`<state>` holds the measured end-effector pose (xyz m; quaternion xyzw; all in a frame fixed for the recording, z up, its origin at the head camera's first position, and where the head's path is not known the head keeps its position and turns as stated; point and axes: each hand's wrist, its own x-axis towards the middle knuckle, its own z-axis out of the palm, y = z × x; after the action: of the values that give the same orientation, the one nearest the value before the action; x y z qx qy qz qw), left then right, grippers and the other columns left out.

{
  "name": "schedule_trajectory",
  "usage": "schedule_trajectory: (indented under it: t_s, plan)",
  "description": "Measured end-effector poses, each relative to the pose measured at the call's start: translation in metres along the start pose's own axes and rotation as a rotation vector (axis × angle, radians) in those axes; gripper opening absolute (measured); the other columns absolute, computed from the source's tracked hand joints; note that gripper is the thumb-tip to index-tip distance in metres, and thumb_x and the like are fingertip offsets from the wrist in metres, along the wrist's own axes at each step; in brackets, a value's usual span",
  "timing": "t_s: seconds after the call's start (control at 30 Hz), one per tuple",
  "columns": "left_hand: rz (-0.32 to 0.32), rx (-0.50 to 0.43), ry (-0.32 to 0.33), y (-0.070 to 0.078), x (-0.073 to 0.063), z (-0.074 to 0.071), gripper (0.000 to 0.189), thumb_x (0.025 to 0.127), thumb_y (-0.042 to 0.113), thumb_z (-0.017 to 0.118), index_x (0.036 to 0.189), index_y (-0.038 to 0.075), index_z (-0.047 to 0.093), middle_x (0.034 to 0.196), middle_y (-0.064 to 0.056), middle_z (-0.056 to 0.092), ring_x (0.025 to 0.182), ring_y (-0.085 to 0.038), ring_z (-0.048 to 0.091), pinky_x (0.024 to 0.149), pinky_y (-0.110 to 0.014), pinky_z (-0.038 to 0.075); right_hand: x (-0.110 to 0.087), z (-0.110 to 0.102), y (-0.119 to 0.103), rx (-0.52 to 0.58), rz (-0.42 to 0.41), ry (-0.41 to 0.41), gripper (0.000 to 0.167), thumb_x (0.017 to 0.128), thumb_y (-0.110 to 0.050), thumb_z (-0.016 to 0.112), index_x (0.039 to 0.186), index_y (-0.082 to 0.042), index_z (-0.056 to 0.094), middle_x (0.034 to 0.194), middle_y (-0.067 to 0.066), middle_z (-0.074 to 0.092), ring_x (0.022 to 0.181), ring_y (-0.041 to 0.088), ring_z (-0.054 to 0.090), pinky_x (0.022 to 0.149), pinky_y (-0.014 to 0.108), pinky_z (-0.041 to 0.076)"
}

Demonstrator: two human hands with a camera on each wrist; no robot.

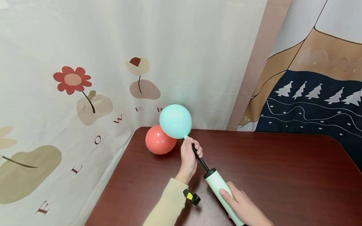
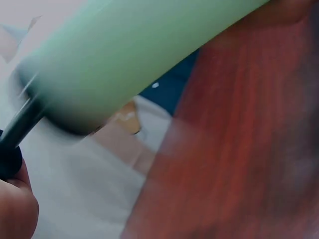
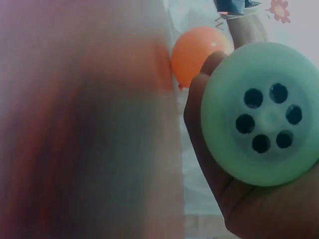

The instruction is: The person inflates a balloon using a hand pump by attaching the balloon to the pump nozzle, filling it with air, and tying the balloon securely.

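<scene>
A round light-blue balloon (image 1: pixel 175 121) sits at the tip of a hand pump, its neck pinched by my left hand (image 1: pixel 189 153), whose fingers also curl round the pump's black nozzle end. The pale green pump barrel (image 1: pixel 222 192) slants down to the right, and my right hand (image 1: pixel 243 201) grips it. Between the barrel's black collar and my left hand a length of black rod (image 1: pixel 204 164) shows. In the right wrist view the barrel's round end (image 3: pixel 269 117), with several holes, faces the camera. A tied red balloon (image 1: pixel 160 140) rests on the table just behind the blue one.
The dark red-brown table (image 1: pixel 271 175) spreads to the right of the hands. A pale curtain (image 1: pixel 198 62) with printed flowers and letters hangs along its back and left edges. A dark blue printed cloth (image 1: pixel 311 106) hangs at the back right. A black camera strap (image 1: pixel 191 197) is on the left wrist.
</scene>
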<state>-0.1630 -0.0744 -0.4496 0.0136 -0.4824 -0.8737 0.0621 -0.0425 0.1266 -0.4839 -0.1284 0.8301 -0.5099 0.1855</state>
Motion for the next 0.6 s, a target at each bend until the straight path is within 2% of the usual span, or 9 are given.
schedule_trajectory:
  t_s: [0.13,0.27,0.43,0.6]
  plan:
    - [-0.045,0.025,-0.028,-0.012,-0.012,0.008,0.024,0.109,0.017,0.035,0.088,0.012,0.044,0.069,0.0,0.046,0.05,-0.01,0.044,0.047,-0.019,0.042,0.01,0.005,-0.007,0.064,-0.025,0.052,0.032,0.111,-0.038,0.048,0.12,-0.008,0.053,0.076,0.003,0.058,0.053,0.015,0.061,0.05,0.031,0.052]
    - [-0.042,0.063,-0.023,-0.018,-0.016,0.012,0.026,0.11,0.021,0.035,0.088,0.012,0.045,0.069,0.0,0.047,0.049,-0.009,0.044,0.047,-0.019,0.043,0.012,0.006,-0.01,0.107,-0.006,0.075,0.034,0.11,-0.039,0.049,0.123,-0.008,0.052,0.073,0.004,0.058,0.05,0.018,0.061,0.047,0.032,0.052]
    - [0.0,0.065,-0.001,-0.011,-0.008,0.011,0.032,0.112,0.025,0.034,0.086,0.009,0.046,0.068,0.0,0.047,0.048,-0.011,0.045,0.045,-0.02,0.044,0.006,0.004,-0.01,0.109,0.006,0.086,0.033,0.11,-0.038,0.049,0.127,-0.01,0.054,0.076,0.004,0.06,0.051,0.018,0.061,0.049,0.032,0.052]
    - [0.041,0.02,0.031,0.007,0.01,0.002,0.031,0.11,0.02,0.035,0.084,0.009,0.048,0.068,-0.001,0.047,0.048,-0.011,0.044,0.044,-0.02,0.042,-0.011,-0.004,-0.001,0.014,-0.033,0.059,0.026,0.111,-0.033,0.049,0.124,-0.011,0.055,0.08,-0.002,0.057,0.059,0.008,0.057,0.056,0.027,0.049]
